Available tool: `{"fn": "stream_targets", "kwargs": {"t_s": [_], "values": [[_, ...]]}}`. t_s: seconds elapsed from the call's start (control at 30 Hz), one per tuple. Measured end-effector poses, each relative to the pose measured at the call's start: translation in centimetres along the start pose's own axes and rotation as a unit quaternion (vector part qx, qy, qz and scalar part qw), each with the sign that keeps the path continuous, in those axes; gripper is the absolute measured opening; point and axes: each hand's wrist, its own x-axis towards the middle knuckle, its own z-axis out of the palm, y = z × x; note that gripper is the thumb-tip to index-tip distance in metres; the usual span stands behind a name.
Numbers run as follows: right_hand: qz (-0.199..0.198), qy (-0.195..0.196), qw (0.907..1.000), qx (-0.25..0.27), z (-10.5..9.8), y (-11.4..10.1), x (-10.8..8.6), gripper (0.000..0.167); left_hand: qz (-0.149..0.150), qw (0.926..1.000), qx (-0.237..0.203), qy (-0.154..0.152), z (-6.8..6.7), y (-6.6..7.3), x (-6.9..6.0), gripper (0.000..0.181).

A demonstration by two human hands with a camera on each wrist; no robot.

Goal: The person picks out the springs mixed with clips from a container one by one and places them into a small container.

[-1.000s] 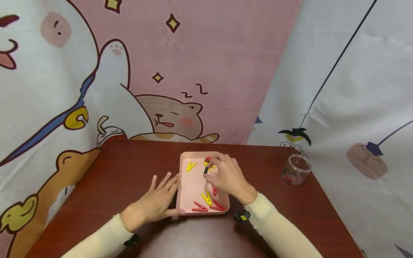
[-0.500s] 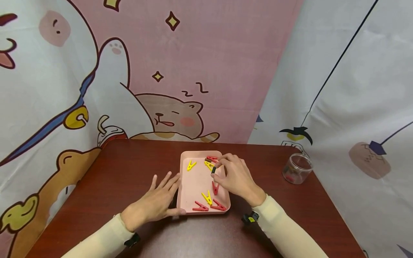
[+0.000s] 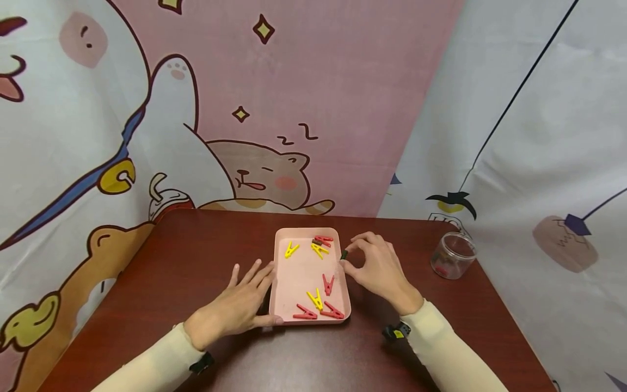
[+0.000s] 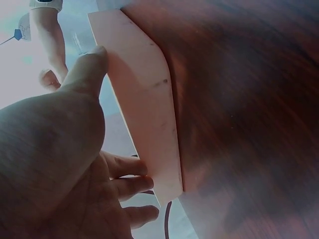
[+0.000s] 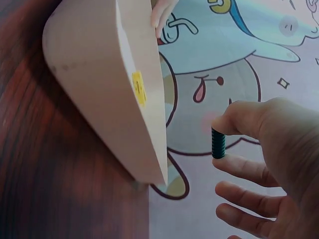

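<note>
My right hand (image 3: pixel 379 268) pinches a small dark green ribbed cylinder (image 5: pixel 218 143) between thumb and forefinger, just outside the tray's right rim. The other right fingers are spread in the right wrist view. A pink rectangular tray (image 3: pixel 299 283) lies on the table. My left hand (image 3: pixel 232 310) rests at its left side with fingers extended, thumb at the near left corner. Inside the tray are yellow clips (image 3: pixel 291 249) and several red clips (image 3: pixel 328 284). A brown ribbed piece (image 3: pixel 317 242) lies among the clips near the far right corner.
A clear round jar (image 3: pixel 453 256) with something red at its bottom stands near the table's right edge. The dark reddish-brown table (image 3: pixel 215 245) meets a cartoon-printed cloth (image 3: pixel 343 109) behind and along the sides.
My right hand has moved rightward from over the tray to beyond its right rim, carrying the green cylinder. More of the clips show now. My left hand has stayed at the tray.
</note>
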Motion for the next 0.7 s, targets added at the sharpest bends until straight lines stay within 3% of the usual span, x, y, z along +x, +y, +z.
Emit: {"fn": "stream_targets", "kwargs": {"t_s": [0.43,0.7], "values": [[0.026,0.03,0.9992,-0.002,-1.3,3.1,-0.9,0.031,0.008,0.9999,0.001,0.01,-0.1,0.3,-0.1,0.113],[0.037,0.037,0.9986,-0.007,-2.0,4.2,-1.1,0.028,0.033,0.9974,-0.048,0.043,1.1,-0.9,-0.1,0.115]]}}
